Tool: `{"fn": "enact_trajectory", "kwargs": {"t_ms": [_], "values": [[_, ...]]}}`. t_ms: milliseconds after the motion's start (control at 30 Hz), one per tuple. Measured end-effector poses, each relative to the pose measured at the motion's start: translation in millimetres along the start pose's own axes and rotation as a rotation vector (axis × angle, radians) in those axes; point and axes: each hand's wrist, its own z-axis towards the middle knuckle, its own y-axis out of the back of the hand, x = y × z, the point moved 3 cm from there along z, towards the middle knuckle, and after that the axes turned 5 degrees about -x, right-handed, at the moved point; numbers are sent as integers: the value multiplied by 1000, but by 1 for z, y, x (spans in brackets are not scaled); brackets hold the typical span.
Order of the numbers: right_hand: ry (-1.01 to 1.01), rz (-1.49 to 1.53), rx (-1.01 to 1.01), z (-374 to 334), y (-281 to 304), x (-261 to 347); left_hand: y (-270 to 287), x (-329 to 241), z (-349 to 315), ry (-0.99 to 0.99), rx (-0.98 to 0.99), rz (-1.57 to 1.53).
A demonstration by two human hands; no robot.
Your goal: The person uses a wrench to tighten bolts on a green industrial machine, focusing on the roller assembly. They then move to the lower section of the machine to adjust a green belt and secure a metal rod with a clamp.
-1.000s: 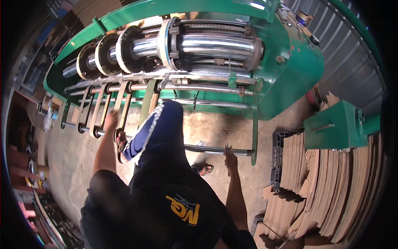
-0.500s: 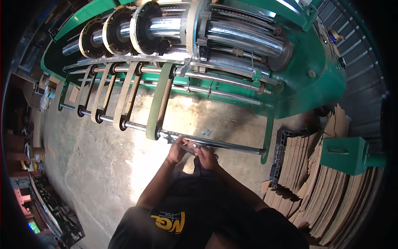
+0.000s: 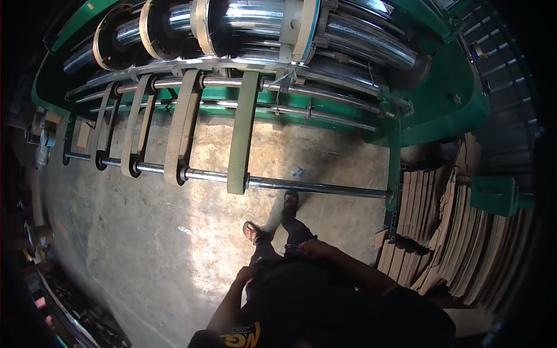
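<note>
My right hand [image 3: 316,249] is closed in front of my right thigh. A small, thin metal tool [image 3: 293,246] juts from its fingers to the left; its exact kind is too small to make out. Against the dark clothing at my left hip rests my left hand [image 3: 246,274], its fingers mostly hidden. Both hands are apart from the machine. Ahead of me, a green belt [image 3: 241,133] loops round the lower steel bar [image 3: 307,187], and a beige belt [image 3: 181,127] hangs just left of it.
The large green machine [image 3: 464,116] spans the far side, with steel rollers [image 3: 371,45] and rings on its shafts. Stacked cardboard sheets [image 3: 464,243] stand at the right beside a green box-shaped part [image 3: 493,196]. My sandalled feet [image 3: 250,231] are on the concrete floor [image 3: 145,243].
Both hands have come away from the lower bar, back toward my body, and moved apart. My view has shifted, so my feet now show.
</note>
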Motion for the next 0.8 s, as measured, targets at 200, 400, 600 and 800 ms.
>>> {"fn": "enact_trajectory", "kwargs": {"t_ms": [200, 400, 600, 800], "values": [[-6, -101, 42, 11, 20, -40, 96, -144, -132, -306, 97, -368], [159, 236, -394, 31, 137, 26, 113, -256, -162, -363, -248, -607], [636, 548, -605, 136, 186, 94, 206, -387, -40, -642, -686, -1151], [544, 463, -910, 276, 318, -28, 371, -401, 62, -875, -970, -873]]}}
